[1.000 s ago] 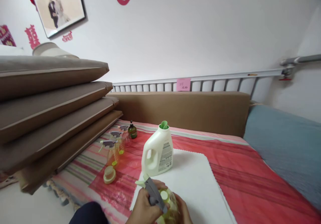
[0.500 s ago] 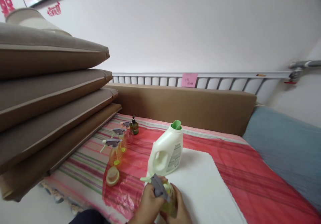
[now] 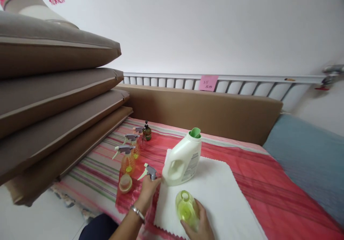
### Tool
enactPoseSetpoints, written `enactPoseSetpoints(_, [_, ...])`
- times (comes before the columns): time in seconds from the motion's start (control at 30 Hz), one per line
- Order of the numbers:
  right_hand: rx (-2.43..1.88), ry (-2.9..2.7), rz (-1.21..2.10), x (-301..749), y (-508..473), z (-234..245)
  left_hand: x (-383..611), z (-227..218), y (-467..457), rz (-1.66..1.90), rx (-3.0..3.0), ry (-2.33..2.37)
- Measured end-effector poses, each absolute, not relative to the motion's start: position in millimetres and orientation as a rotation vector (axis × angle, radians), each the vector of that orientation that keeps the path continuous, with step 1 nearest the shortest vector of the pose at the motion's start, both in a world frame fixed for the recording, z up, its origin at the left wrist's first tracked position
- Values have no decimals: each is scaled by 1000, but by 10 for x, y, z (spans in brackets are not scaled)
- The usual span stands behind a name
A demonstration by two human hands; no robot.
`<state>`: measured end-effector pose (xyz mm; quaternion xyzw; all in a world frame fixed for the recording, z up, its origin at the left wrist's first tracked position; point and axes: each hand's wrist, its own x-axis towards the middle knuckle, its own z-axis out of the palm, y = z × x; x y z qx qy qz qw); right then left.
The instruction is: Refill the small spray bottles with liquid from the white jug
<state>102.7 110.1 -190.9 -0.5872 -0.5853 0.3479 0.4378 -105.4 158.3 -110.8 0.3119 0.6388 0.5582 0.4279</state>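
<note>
My left hand point(image 3: 149, 190) grips a spray trigger head point(image 3: 151, 171), grey with a pale green nozzle, left of the white jug. A translucent yellow-green bottle point(image 3: 186, 207) with an uncapped mouth is in my right hand point(image 3: 200, 220), over the white cloth point(image 3: 223, 190). The large white jug point(image 3: 182, 161) with a handle stands behind both hands, a green scoop or cup-like piece point(image 3: 195, 132) in its mouth. Left of my left hand sits a small round lid-like container point(image 3: 125, 183), close to a clear spray bottle point(image 3: 128, 161).
More spray bottles point(image 3: 135, 147) line the left side, with a dark green pump bottle point(image 3: 147, 132) behind. Stacked brown cushions point(image 3: 61, 78) rise at left. A long cushion point(image 3: 209, 105) lies against the radiator point(image 3: 172, 82). Blue padding point(image 3: 309, 154) borders the right.
The spray head has come off the yellow-green bottle. My left hand has carried it left and away, while my right hand keeps the bottle. The view has shifted slightly.
</note>
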Motion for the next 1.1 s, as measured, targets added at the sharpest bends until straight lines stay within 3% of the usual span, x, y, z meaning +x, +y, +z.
enactPoseSetpoints(0.33, [-1412,-1405,951,1089,1090,-1751,-1275,-1180,1849,1229,1039,1752])
enactPoseSetpoints(0.63, [-1422,-1461,911,983,1109,-1447,-1242,-1248,1205,1349,1357,1661])
enactPoseSetpoints(0.83, [-1417,-1516,894,744,1206,-1464,-1226,-1294,948,1355,1307,1592])
enactPoseSetpoints(1.1, [-1411,-1504,980,816,1151,-1537,-1243,-1020,843,1331,885,1180])
